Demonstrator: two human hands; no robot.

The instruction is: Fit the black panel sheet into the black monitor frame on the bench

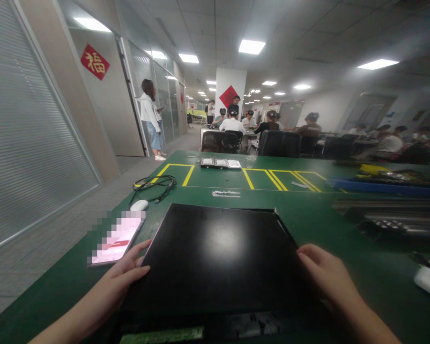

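Note:
A large flat black panel [215,267] with a glossy glare spot lies before me, over the green table [57,291]. My left hand [134,267] grips its left edge, thumb on top and fingers at the side. On the opposite edge is my right hand [317,263], thumb along the rim and the other fingers hidden beneath or behind it. Along the panel's near side, a green strip [163,335] shows among dark parts. Beside my left hand rests a phone [118,243] with a lit, partly blurred screen.
A white mouse-like object [139,205] and a coiled black cable [154,188] lie at left. Several hard drives [220,164] sit near the far edge by yellow tape outlines [249,179]. Blurred parts and a blue tray [372,186] are at right. People [232,122] sit beyond.

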